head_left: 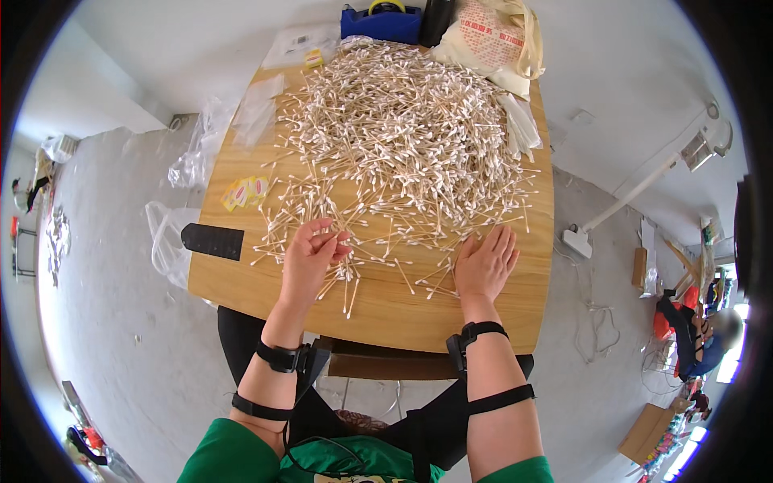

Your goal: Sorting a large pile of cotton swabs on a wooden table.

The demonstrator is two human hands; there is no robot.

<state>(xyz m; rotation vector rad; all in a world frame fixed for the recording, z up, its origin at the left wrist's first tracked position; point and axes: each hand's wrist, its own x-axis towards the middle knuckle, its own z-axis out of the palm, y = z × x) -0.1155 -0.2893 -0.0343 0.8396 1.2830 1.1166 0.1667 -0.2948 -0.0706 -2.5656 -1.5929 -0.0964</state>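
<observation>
A large heap of cotton swabs (403, 121) with white tips and pale sticks covers the far and middle part of the wooden table (386, 314). Toward the near edge the swabs thin out into a loose scatter. My left hand (310, 253) is over this scatter, its thumb and fingers pinched together on cotton swabs; how many is hidden by the fingers. On the right, my right hand (485, 266) rests palm down at the near edge of the scatter, fingers extended, with swabs lying beside it.
Small yellow-and-white cards (244, 191) and a flat black strip (213, 241) lie at the table's left. A blue tape dispenser (380, 26) and a cream cloth bag (487, 44) stand at the back. Clear plastic bags (169, 241) hang off the left edge. Another person (700, 342) is far right.
</observation>
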